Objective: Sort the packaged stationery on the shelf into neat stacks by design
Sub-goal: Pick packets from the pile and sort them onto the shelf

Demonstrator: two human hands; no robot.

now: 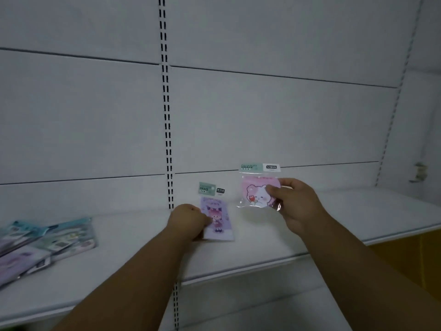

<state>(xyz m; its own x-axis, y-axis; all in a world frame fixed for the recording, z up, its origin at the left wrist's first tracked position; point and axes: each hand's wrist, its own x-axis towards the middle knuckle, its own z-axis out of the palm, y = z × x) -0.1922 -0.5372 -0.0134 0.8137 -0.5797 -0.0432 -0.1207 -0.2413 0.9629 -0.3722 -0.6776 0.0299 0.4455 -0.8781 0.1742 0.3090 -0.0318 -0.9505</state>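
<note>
My left hand (188, 220) grips the left edge of a purple packet (218, 218) printed with a pink-haired girl and topped by a green header card; the packet is upright above the white shelf (133, 237). My right hand (296, 201) pinches the right side of a pink packet (255, 192) showing a white bear, held up a little higher and to the right. A blurred pile of packets (43, 244) in teal and purple designs lies fanned out on the shelf at the far left.
The shelf's front edge (238, 271) runs diagonally across the lower view. A slotted upright (167, 115) divides the white back panels. Another slotted upright (396, 99) stands at the right, with a yellow surface (410, 254) below the shelf there.
</note>
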